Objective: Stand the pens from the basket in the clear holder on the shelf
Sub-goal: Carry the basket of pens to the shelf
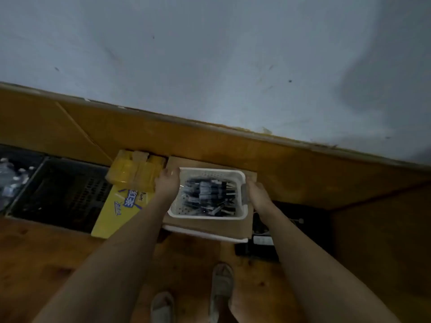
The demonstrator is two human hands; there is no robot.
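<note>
A white perforated basket point(211, 172) sits on a brown cardboard box point(210, 226) low in front of me. Several dark pens with white labels point(207, 194) lie heaped inside it. My left hand point(168, 185) grips the basket's left rim, fingers curled over the edge. My right hand point(256, 194) grips the right rim the same way. The clear holder and the shelf are out of view.
A yellow printed carton point(121, 206) and a taped yellow bundle point(135, 169) lie left of the basket. A black crate point(60, 192) stands further left, with water bottles point(10, 178) beside it. Dark gear point(263, 243) lies on the floor at right. My feet point(221, 287) stand on the wooden floor below.
</note>
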